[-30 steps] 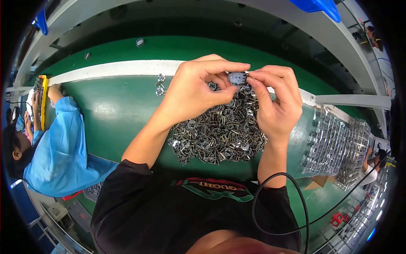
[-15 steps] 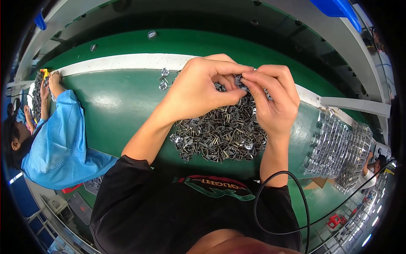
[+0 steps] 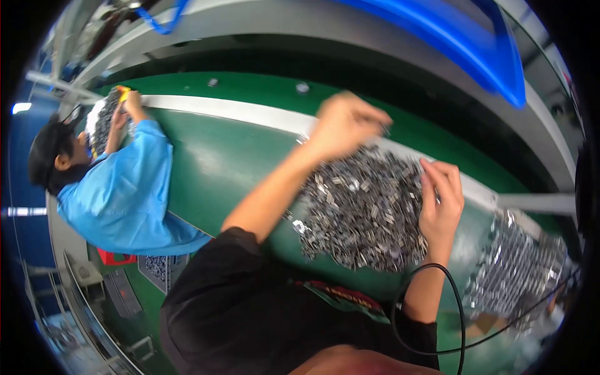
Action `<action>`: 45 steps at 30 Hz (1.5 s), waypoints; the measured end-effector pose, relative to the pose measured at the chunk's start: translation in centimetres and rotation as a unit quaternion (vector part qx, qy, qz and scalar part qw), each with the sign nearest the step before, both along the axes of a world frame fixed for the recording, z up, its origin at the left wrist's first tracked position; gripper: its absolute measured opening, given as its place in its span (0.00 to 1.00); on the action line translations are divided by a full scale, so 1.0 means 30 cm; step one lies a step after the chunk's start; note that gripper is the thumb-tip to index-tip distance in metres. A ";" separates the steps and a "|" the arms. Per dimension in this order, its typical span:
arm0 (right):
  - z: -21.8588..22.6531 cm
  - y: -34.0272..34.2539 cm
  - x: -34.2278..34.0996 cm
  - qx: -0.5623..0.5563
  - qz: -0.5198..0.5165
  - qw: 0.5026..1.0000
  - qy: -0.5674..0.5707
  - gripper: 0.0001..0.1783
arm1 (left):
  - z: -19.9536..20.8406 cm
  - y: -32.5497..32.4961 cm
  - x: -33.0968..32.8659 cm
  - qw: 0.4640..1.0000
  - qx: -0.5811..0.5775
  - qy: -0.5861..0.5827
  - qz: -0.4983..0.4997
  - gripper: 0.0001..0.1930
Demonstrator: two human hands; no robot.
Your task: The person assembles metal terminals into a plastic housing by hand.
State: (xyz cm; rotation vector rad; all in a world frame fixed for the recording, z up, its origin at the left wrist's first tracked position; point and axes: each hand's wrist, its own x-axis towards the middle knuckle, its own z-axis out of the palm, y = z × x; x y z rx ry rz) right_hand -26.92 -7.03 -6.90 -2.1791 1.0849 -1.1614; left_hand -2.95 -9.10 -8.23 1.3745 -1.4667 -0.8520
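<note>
A heap of small dark electronic parts with metal pins (image 3: 365, 212) lies on the green work table. My left hand (image 3: 347, 128), smeared by motion, reaches beyond the heap's far edge over the white rail. Its thumb and fingers are pinched on a small dark part (image 3: 385, 130), which is too blurred to show its shape. At the heap's right edge is my right hand (image 3: 442, 197). Its thumb and fingers are apart, and I see nothing between them.
Beyond the white rail (image 3: 231, 110) runs a green belt (image 3: 256, 84) carrying small round parts (image 3: 302, 88). Clear trays of parts (image 3: 506, 275) lie at right. A co-worker in blue (image 3: 125, 187) sits left. A blue bin (image 3: 456, 44) hangs overhead; a black cable (image 3: 459, 312) loops near my right arm.
My hands have come apart from the small dark round part they shared. The left moved out toward the belt, the right drew back beside the heap and opened. The view has also shifted.
</note>
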 end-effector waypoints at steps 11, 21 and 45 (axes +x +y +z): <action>-0.218 0.126 -0.488 0.186 -0.277 0.940 0.067 0.11 | -0.301 -0.559 0.459 0.891 0.040 -0.404 0.201 0.16; -0.209 0.114 -0.545 0.206 -0.274 0.931 0.123 0.12 | -0.280 -0.283 0.345 0.934 0.100 -0.310 0.144 0.23; -0.168 0.276 -0.475 0.173 -0.245 0.953 0.052 0.16 | 0.027 0.009 -0.044 0.981 -0.190 -0.044 0.000 0.19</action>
